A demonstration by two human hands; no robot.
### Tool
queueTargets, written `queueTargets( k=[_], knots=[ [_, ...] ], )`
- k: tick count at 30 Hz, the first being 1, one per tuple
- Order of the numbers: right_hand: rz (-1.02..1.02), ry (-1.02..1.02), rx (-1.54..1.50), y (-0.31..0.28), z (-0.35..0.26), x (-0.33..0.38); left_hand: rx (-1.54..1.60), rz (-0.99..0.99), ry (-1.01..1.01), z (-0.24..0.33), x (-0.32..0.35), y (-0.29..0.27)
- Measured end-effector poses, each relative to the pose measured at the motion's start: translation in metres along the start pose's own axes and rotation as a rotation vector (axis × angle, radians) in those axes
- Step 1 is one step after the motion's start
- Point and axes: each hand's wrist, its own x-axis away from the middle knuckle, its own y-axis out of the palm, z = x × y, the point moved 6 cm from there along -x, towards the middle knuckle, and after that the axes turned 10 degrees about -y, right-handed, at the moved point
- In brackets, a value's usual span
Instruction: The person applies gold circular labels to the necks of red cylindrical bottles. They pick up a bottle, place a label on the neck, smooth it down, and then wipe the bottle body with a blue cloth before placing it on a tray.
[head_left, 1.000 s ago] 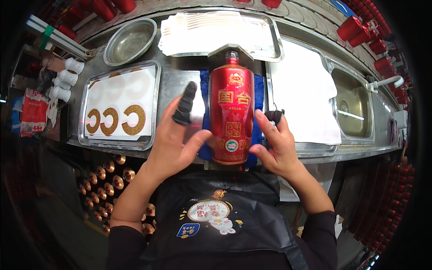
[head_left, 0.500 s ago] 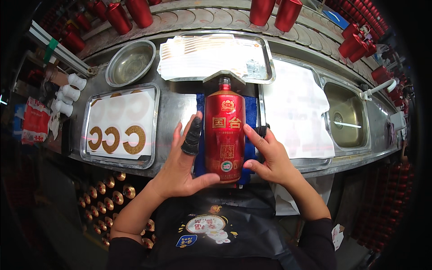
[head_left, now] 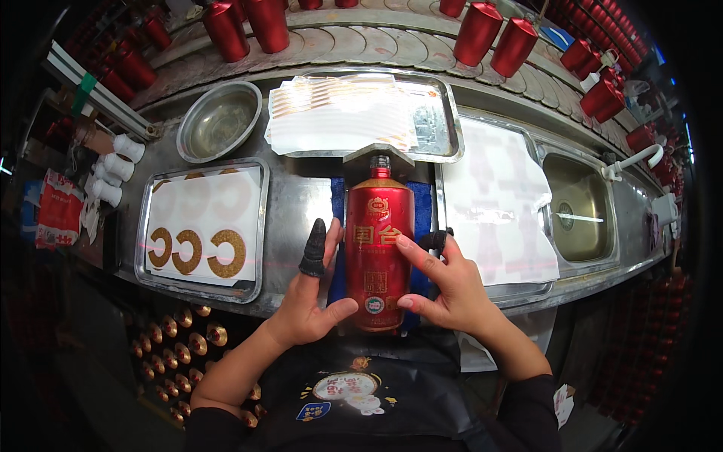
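A glossy red bottle (head_left: 381, 260) with gold lettering and a dark neck lies on a blue cloth (head_left: 338, 282), its neck in the notch of a metal bracket (head_left: 354, 163). My right hand (head_left: 452, 282) is at the bottle's right side, index finger and thumb on its front; a black cover sits on one finger. Beside the left edge is my left hand (head_left: 305, 297), fingers stretched and apart, its thumb tip against the bottle's lower left edge. That hand also wears a black finger cover. How the fingers meet the bottle's underside is hidden.
At left, a metal tray (head_left: 140, 252) carries a sheet of gold C-shaped labels, below a metal bowl (head_left: 218, 124). Another tray (head_left: 456, 113) holds label sheets. White sheets (head_left: 497, 203) lie right, beside a sink (head_left: 580, 207). Red bottles (head_left: 478, 34) stand on the conveyor (head_left: 339, 47).
The view has shifted, so the bench appears lower. The bottle's lettering has turned slightly left. My left thumb has drawn back from the bottle's base to its edge. Conveyor bottles have moved right.
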Motion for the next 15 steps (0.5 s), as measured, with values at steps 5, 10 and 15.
queueTargets(
  k=[5, 10, 15],
  knots=[
    [-0.065, 0.08, 0.15, -0.003, -0.014, -0.01, -0.387, 0.071, 0.298, 0.018, -0.001, 0.002],
    [-0.047, 0.05, 0.164, -0.004, -0.017, -0.022, -0.368, 0.006, 0.212, 0.014, -0.009, 0.002],
    [-0.092, 0.099, 0.121, -0.004, -0.013, -0.02, -0.319, -0.002, 0.219, 0.014, -0.007, -0.002]
  ],
)
